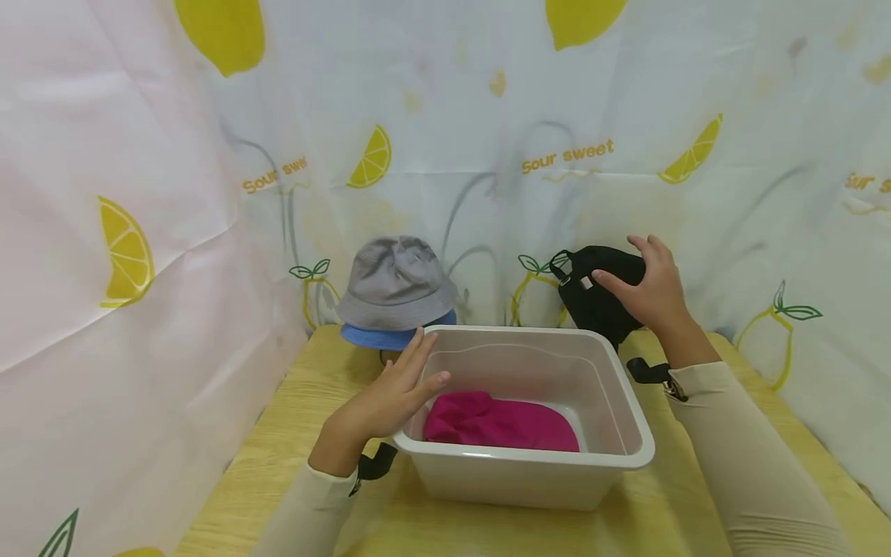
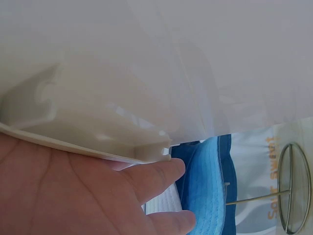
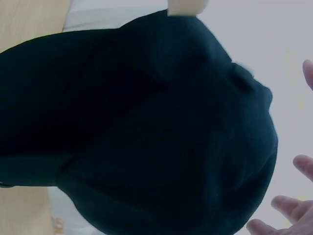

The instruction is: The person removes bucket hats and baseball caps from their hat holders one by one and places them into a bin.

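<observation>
My right hand [image 1: 654, 290] is held beside a black baseball cap [image 1: 592, 298], thumb in front of it and fingers spread. Fingertips [image 3: 305, 166] stand apart from its crown in the right wrist view. The cap's adjuster strap faces up and to the left. Against the left rim of a white plastic basin [image 1: 515, 483] rests my left hand [image 1: 390, 394], its fingers extended and the thumb reaching over the inside. A bright pink cap [image 1: 504, 422] lies on the basin's floor.
Behind the basin at the left, a grey bucket hat [image 1: 397, 286] sits over a blue hat [image 1: 379, 339]. A thin metal stand with a round wire base [image 2: 293, 191] shows near them. Lemon-printed cloth [image 1: 431, 100] hangs around the wooden table [image 1: 271, 464].
</observation>
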The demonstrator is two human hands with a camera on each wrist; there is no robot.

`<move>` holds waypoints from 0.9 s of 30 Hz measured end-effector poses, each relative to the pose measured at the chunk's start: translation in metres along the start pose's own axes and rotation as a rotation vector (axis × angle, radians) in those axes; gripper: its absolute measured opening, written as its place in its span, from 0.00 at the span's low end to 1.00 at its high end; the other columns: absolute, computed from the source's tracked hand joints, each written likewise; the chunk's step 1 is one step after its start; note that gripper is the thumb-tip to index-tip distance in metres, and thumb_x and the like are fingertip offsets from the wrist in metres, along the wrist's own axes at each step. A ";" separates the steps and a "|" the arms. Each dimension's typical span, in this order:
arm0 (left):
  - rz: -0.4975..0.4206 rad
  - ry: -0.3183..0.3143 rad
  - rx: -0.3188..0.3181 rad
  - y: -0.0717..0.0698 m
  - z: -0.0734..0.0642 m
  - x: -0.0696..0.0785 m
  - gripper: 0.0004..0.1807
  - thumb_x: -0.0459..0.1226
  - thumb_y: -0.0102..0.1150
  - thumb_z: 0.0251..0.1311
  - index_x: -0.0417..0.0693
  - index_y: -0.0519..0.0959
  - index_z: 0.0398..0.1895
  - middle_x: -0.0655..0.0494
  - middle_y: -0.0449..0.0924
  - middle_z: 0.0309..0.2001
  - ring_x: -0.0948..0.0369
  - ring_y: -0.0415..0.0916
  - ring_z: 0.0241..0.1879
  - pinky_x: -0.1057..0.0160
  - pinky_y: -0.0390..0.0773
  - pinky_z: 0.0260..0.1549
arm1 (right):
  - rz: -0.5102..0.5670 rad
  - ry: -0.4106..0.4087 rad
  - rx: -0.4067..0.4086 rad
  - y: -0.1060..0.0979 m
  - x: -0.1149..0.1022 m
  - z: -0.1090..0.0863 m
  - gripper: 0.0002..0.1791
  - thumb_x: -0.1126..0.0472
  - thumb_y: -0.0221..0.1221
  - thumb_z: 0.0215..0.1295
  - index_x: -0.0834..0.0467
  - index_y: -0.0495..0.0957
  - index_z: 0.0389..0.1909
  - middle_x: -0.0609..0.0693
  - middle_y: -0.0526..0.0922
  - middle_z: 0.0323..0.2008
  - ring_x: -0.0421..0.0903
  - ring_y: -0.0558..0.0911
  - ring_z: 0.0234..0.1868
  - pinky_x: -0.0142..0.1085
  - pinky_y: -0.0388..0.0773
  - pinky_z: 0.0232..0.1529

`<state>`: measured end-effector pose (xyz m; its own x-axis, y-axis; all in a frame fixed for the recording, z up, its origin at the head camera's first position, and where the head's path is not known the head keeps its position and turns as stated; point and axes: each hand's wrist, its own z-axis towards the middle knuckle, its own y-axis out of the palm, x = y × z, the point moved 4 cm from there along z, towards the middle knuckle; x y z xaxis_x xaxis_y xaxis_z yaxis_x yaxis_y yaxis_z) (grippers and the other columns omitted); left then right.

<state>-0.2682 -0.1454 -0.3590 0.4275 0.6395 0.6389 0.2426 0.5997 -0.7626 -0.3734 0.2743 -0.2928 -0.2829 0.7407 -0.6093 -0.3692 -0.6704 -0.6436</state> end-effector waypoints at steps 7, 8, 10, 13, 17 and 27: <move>0.002 0.000 0.009 -0.001 0.001 -0.002 0.43 0.66 0.35 0.77 0.63 0.37 0.86 0.55 0.26 0.85 0.53 0.32 0.84 0.28 0.31 0.74 | 0.031 0.051 -0.019 0.002 0.015 0.002 0.52 0.33 0.61 0.68 0.52 0.51 0.84 0.64 0.41 0.83 0.70 0.46 0.81 0.75 0.47 0.72; 0.002 0.001 0.009 0.000 0.001 -0.002 0.43 0.66 0.35 0.77 0.63 0.37 0.86 0.55 0.26 0.85 0.54 0.32 0.84 0.28 0.31 0.74 | 0.033 0.056 -0.028 0.002 0.017 0.002 0.52 0.34 0.61 0.68 0.52 0.51 0.84 0.64 0.41 0.83 0.70 0.46 0.81 0.75 0.47 0.72; 0.004 0.002 0.006 0.000 0.001 -0.003 0.43 0.66 0.35 0.77 0.63 0.37 0.86 0.55 0.26 0.85 0.55 0.31 0.84 0.28 0.31 0.74 | 0.039 0.064 -0.047 0.004 0.021 0.001 0.51 0.34 0.61 0.69 0.52 0.51 0.84 0.65 0.42 0.83 0.70 0.47 0.81 0.75 0.48 0.72; 0.005 0.003 0.005 0.001 0.000 -0.004 0.43 0.66 0.35 0.77 0.62 0.38 0.86 0.55 0.26 0.85 0.56 0.30 0.84 0.27 0.32 0.74 | 0.054 0.069 -0.066 0.008 0.025 0.001 0.51 0.34 0.61 0.69 0.51 0.52 0.83 0.66 0.43 0.83 0.71 0.47 0.81 0.75 0.48 0.72; 0.006 0.003 0.008 0.001 0.001 -0.004 0.43 0.66 0.35 0.77 0.62 0.38 0.86 0.54 0.26 0.85 0.56 0.30 0.84 0.28 0.32 0.74 | 0.067 0.055 -0.066 0.011 0.030 0.002 0.51 0.35 0.62 0.68 0.52 0.52 0.83 0.66 0.47 0.82 0.70 0.50 0.80 0.74 0.50 0.72; 0.003 0.001 0.007 0.001 0.001 -0.003 0.44 0.66 0.35 0.76 0.61 0.38 0.86 0.54 0.26 0.85 0.54 0.31 0.84 0.28 0.32 0.75 | 0.078 0.063 -0.031 0.017 0.044 0.000 0.56 0.37 0.66 0.65 0.53 0.48 0.84 0.66 0.47 0.82 0.70 0.50 0.80 0.73 0.51 0.72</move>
<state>-0.2697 -0.1464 -0.3617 0.4291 0.6412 0.6362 0.2354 0.6006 -0.7641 -0.3921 0.2958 -0.3304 -0.2532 0.6828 -0.6853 -0.3203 -0.7276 -0.6067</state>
